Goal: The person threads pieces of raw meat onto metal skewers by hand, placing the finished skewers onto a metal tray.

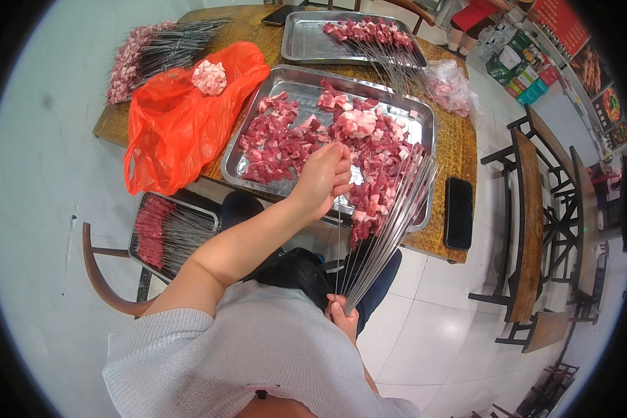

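Note:
My left hand [326,177] is closed above the large metal tray [292,184], its fingers curled around the upper end of a single metal skewer [338,245]. Whether meat is pinched there too is hidden by the fingers. Close to my body, my right hand [344,317] grips the lower ends of a fanned bundle of metal skewers [392,230], the single one among them. The bundle's far ends reach over the tray's right side. Raw red meat pieces [271,141] lie in the tray in loose heaps, with a pale clump of fat pieces [356,124] on top.
An orange plastic bag [172,125] holds fat cubes [209,78]. Loaded skewers lie at the table's back left [130,68], in a rear tray [303,44] and in a lower-left tray [154,230]. Phones [458,213] [282,15] and a clear bag of meat [449,89] rest on the table.

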Demonstrator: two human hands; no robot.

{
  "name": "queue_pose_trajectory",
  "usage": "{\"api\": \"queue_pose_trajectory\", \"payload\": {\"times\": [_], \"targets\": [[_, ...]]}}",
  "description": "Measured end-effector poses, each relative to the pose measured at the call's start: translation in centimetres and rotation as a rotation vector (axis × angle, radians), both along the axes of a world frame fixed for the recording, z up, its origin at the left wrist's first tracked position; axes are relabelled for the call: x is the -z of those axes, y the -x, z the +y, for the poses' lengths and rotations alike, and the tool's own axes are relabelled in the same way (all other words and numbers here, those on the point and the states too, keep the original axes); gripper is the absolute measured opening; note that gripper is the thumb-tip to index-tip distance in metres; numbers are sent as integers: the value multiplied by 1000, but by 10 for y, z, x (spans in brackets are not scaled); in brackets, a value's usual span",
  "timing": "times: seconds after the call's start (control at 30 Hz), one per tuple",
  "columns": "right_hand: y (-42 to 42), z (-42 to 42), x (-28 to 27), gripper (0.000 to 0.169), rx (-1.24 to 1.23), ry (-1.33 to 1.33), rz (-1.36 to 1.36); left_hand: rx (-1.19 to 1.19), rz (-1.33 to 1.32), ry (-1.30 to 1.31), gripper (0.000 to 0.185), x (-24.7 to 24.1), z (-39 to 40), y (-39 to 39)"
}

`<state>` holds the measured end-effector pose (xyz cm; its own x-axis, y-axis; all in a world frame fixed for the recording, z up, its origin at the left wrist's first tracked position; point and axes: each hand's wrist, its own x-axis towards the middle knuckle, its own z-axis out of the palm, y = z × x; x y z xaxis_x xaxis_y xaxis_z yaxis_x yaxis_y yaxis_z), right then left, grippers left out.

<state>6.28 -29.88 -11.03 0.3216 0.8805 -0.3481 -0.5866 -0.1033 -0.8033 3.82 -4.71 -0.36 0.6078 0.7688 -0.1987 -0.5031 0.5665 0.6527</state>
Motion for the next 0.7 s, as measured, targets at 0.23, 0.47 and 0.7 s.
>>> {"api": "queue_pose_trajectory", "payload": {"times": [0.23,0.47,0.7], "targets": [[0,-1,0,19,-7,55,-58,-57,93,51,19,7,-38,7],[-1,0,0,19,1,33,-16,-30,230,-219,41,22,-19,7],[0,-1,0,20,6,29,-4,-94,1206,-1521,20,22,102,-16]]}}
